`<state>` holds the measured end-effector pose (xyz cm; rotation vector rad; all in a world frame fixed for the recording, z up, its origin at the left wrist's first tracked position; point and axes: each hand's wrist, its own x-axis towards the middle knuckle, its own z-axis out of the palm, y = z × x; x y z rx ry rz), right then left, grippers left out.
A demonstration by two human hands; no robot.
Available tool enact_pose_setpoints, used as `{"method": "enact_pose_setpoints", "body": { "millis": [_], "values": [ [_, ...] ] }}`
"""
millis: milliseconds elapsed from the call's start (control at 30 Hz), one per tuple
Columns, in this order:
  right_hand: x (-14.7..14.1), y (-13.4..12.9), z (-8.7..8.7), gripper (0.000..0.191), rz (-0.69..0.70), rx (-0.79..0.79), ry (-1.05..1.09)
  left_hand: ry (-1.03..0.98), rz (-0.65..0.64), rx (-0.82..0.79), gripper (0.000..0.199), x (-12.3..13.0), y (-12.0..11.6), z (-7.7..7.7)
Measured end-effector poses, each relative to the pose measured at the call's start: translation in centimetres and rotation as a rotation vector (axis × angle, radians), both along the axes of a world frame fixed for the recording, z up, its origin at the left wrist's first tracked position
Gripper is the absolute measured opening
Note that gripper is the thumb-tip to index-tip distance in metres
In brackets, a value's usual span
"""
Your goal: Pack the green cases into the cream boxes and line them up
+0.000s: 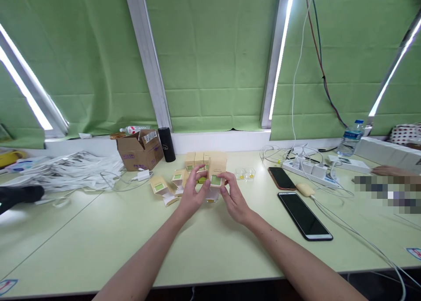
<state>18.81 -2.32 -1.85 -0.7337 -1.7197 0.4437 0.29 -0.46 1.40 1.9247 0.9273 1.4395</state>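
A small kraft paper box [216,164] with a green label and its flap raised is between my hands. My right hand [234,199] has thumb and fingers closed on its right side. My left hand [194,190] is just left of the box, fingers curved and apart from the thumb, with a small yellow-green item [201,180] showing behind it. Similar boxes [194,157] stand behind my left hand. Two opened ones, a nearer box [159,186] and another [178,176], lie to the left. A clear twin-cup tray [245,174] with yellow bits sits to the right.
Phones [305,216], a power strip [311,171] and loose cables lie on the right. A cardboard box [140,151], a black bottle [166,144] and white strips [72,171] are at the left. Another person's hand [391,171] rests far right.
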Motion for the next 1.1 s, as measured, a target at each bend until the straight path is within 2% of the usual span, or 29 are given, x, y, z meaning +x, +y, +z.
{"method": "enact_pose_setpoints", "body": {
  "millis": [167,267,367,467,600,767,833,933,1100],
  "values": [
    [-0.1,0.1,-0.4,0.035,0.019,-0.01,0.005,-0.159,-0.073,-0.081,0.065,0.3,0.5,-0.6],
    [-0.2,0.3,-0.6,0.047,0.047,-0.06,0.087,-0.237,-0.102,-0.113,0.07,0.2,0.7,-0.8],
    [-0.2,0.3,-0.4,0.061,0.052,-0.094,0.137,-0.25,-0.122,-0.075,0.072,0.0,0.7,-1.2],
    [0.1,0.4,-0.1,0.059,-0.015,-0.023,0.097,-0.17,-0.06,0.061,0.071,-0.2,0.6,-1.7],
    [0.4,0.7,0.0,0.049,-0.134,0.145,0.043,0.068,0.057,0.332,0.054,-0.2,0.1,-1.9],
    [0.6,0.8,-0.4,0.062,-0.168,0.273,-0.001,0.236,0.095,0.676,0.048,-0.1,-0.5,-1.1],
    [0.6,0.8,-0.5,0.064,-0.181,0.292,-0.019,0.276,0.152,0.745,0.043,-0.1,-0.5,-1.0],
    [0.6,0.8,-0.7,0.056,-0.199,0.311,-0.042,0.288,0.226,0.803,0.04,-0.2,-0.4,-1.1],
    [0.7,0.8,-0.8,0.052,-0.207,0.314,-0.062,0.251,0.202,0.813,0.035,-0.3,-0.4,-1.3]
  ]
}}
